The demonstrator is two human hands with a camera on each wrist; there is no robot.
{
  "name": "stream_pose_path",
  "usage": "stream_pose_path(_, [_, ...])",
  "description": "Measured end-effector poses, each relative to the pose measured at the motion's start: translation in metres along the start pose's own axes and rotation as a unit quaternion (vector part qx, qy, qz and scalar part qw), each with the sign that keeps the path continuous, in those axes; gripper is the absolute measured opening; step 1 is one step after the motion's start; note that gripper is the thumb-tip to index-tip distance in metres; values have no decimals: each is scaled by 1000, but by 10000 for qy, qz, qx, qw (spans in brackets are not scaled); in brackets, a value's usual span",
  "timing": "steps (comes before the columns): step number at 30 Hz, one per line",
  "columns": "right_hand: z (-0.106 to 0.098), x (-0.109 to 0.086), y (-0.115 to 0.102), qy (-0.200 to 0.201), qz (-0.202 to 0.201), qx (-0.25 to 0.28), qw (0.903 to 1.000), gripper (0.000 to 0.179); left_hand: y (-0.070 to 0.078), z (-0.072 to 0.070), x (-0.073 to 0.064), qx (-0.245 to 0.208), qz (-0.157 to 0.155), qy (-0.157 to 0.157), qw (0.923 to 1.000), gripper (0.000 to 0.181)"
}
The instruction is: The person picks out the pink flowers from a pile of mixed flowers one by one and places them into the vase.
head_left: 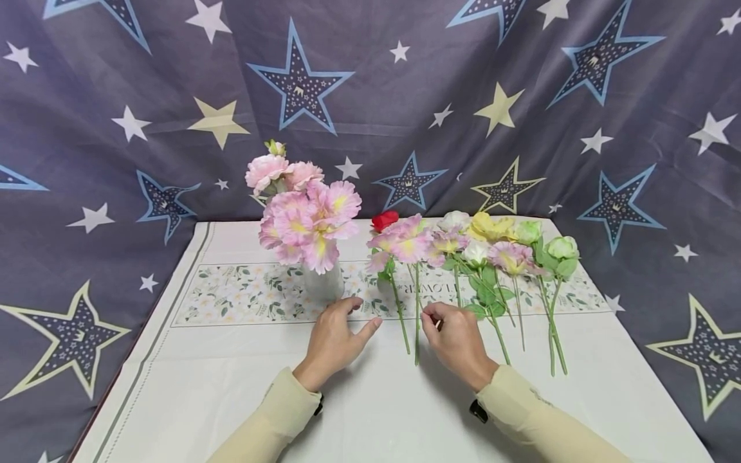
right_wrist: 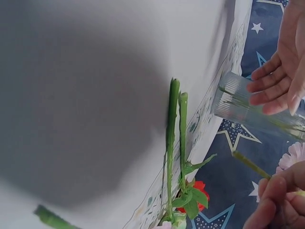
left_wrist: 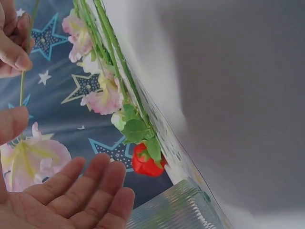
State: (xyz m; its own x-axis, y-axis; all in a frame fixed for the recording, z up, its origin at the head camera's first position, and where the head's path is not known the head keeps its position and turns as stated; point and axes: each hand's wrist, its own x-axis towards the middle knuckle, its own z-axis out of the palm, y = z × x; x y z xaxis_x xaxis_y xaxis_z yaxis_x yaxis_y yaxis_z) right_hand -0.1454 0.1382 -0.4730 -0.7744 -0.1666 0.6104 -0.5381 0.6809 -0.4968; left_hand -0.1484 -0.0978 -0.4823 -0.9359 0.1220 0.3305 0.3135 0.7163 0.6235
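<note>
Head view: right hand [head_left: 457,337] pinches the stem [right_wrist: 251,164] of a pink flower [left_wrist: 38,160]; left hand [head_left: 334,337], fingers extended and thumb apart, is beside the clear vase [head_left: 324,286] holding pink blooms [head_left: 295,215].

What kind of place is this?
Likely a makeshift indoor tabletop set: star-print fabric hangs around a white-covered table, with loose flowers laid out on it.

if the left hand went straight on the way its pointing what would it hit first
Probably the clear vase, which stands just ahead of the left hand; depth is unclear, so it might just pass on the right.
</note>
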Motion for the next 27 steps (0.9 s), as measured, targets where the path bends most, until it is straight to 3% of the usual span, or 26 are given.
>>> stream_pose_path(20, [11,0,-12,-270,-163,67,9995,10,11,3,5,-891,29,-114,9960,39])
stream_pose_path(27, [13,-1,-13,-301,-237,46,9993,10,13,8,7,-1570,325,-158,9869,32])
